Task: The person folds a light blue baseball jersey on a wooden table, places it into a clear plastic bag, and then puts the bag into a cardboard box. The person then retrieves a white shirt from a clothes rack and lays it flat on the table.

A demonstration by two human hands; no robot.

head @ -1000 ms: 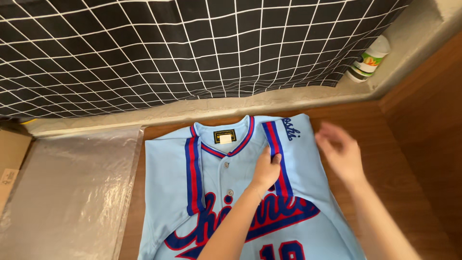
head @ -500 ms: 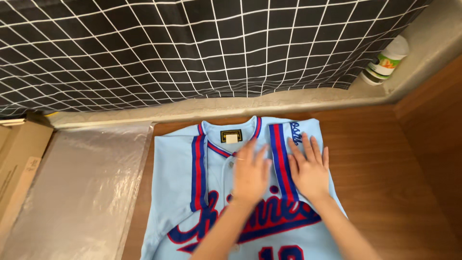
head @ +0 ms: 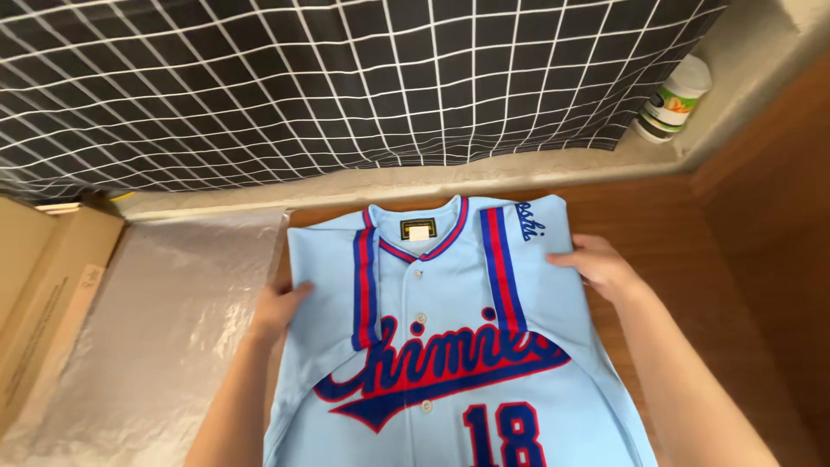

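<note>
1. Head view, the garment: a light blue baseball jersey is lying face up on the wooden worktop, buttoned, with red and navy stripes running down from the collar, navy script across the chest and a number below. Its sleeves are folded in, so the body is forming a neat rectangle; the collar is pointing toward the far ledge.

2. Head view, the hands: the left hand is gripping the jersey's left edge, fingers curled onto the cloth and apparently pinching the fold. The right hand is resting on the right shoulder edge, fingers lying fairly flat and together over the fabric; whether the thumb is tucked under cannot be told.

3. Head view, surroundings: a clear plastic bag is lying flat just beside the jersey on the left, with a cardboard box beyond it. A black curtain with a white grid is hanging behind, and a small white bottle with a green label is lying on the ledge at the far right.

4. Judgement: the step in hand looks like squaring both sides of the fold. A next move would call for even pressure from both hands, keeping the edges parallel and the button placket centred.
</note>
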